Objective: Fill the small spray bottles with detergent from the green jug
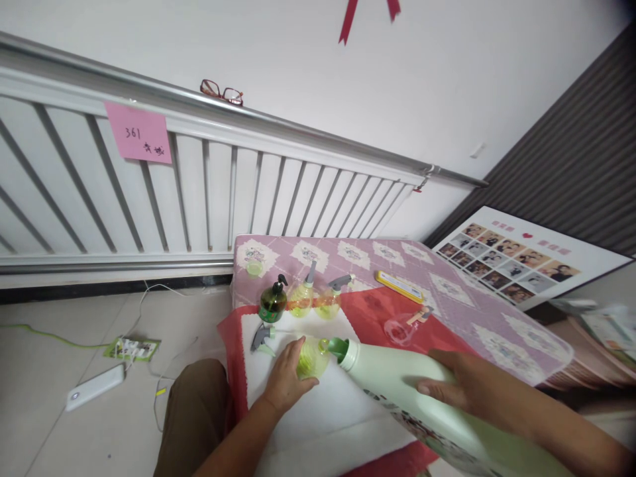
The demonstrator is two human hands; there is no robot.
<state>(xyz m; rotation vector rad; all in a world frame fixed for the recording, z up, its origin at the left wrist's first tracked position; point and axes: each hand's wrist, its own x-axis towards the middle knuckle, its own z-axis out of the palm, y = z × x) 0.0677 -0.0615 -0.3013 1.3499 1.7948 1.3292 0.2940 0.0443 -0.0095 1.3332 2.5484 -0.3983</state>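
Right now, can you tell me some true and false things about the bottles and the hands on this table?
1. The left hand holds a small yellow-green bottle. True.
2. The right hand rests on a red bucket. False: it rests on a big pale green jug.
3. The jug's green spout is tipped toward the small bottle. True.
4. Three small bottles stand in a row behind the hands: a dark green pump bottle and two spray bottles. True.
5. The red glasses lie on the table. False: they sit on the rail by the wall.
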